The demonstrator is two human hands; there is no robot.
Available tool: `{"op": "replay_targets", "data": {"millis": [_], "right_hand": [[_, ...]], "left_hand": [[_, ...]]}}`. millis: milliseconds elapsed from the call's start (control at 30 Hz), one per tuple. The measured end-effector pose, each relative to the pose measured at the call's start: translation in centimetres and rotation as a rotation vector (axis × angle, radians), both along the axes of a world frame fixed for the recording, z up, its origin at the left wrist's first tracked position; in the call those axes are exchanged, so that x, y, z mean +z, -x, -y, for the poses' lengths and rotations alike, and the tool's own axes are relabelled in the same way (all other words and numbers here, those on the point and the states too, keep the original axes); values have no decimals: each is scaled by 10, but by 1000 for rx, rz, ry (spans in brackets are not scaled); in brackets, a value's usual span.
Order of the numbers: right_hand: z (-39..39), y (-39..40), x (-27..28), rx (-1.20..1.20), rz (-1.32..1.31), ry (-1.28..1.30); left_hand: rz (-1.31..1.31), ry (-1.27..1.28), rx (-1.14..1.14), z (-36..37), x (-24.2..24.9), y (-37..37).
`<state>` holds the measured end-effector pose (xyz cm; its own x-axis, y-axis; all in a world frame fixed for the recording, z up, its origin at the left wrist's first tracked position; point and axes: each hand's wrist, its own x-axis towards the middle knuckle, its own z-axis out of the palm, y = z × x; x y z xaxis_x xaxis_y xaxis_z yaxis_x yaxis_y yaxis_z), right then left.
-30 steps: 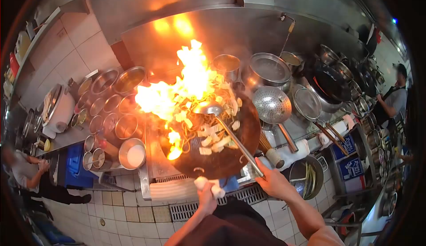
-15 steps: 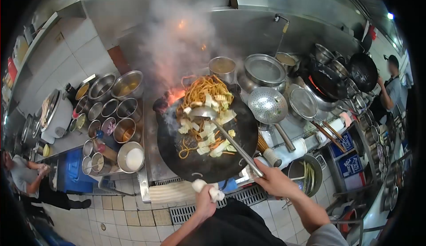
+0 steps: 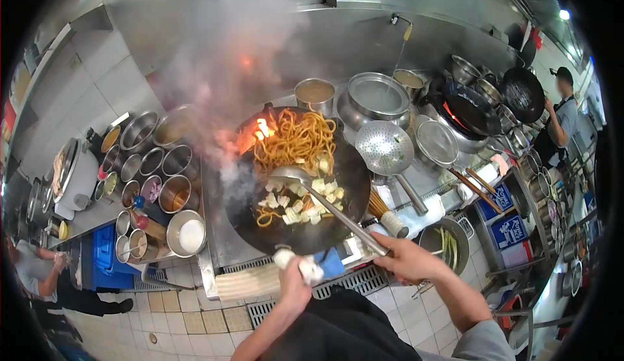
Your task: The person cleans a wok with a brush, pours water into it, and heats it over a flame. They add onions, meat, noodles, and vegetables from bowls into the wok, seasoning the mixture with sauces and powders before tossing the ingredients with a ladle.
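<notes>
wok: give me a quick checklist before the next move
1. Ladle gripped in the right hand: ok
2. White cloth in the left hand: ok
3. Cloth firmly gripping the wok: cannot tell, contact is unclear
4. Noodles and pale chopped pieces inside the rim: ok
5. No flames at the food: not ok, they rise beside the noodles
6. Wok's left side free of smoke: not ok

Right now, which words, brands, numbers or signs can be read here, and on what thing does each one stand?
"ROYAL": on the lower blue box; the word under it is too blurred.
"ROYAL": on the upper blue box; the rest is too blurred.
Any marks on the cooker are too small to read.
</notes>
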<state>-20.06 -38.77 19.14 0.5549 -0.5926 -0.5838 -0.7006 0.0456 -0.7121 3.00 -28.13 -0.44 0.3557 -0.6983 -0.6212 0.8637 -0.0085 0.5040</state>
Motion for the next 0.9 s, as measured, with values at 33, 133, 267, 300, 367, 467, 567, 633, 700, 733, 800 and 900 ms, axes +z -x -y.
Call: {"op": "replay_targets", "data": {"millis": [33,133,267,300,367,467,567,633,700,733,800,900], "right_hand": [[6,6,-7,-1,97,-60],[23,-2,-31,22,27,71],[26,-15,-74,116,-23,541],[25,-12,-84,160,-14,703],[13,-2,-31,178,-48,595],[-7,33,30,215,-96,387],[-5,50,55,274,-200,381],[-3,58,27,344,-252,520],[11,49,-10,236,-211,501],[17,40,-22,106,-127,389],[21,24,-40,-118,48,218],[14,5,-90,-322,303,176]], "left_hand": [[8,16,3,16,15,-7],[17,12,28,57,5,-22],[100,45,80,25,-17,4],[89,33,37,7,-5,13],[131,-40,130,0,-21,11],[66,17,161,41,-34,-25],[162,81,191,86,-46,-51],[159,15,151,95,-45,-60],[164,70,119,104,-64,-70],[165,97,103,106,-66,-71],[190,76,10,99,-58,-71],[203,58,-85,76,-37,-70]]}}
